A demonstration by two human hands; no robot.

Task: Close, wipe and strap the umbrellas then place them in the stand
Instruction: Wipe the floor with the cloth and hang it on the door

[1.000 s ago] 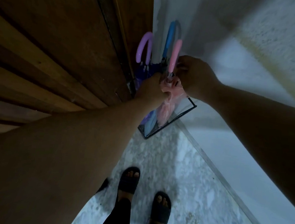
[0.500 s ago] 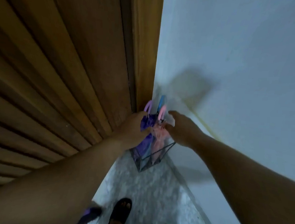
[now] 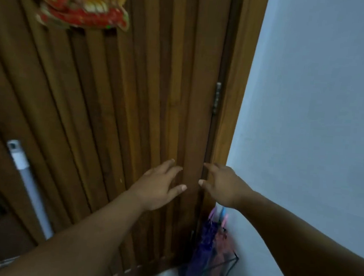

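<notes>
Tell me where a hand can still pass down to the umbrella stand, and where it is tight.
Free: the gap between the umbrella handles and the pale wall, under the right hand, and the open side of the wire stand toward the wall. Crowded: the corner where the umbrellas sit against the wooden door. The left hand hovers by the door.

Both hands (image 3: 191, 186) empty before the wooden door (image 3: 117, 115), umbrellas (image 3: 212, 240) in the stand (image 3: 231, 266)
</notes>
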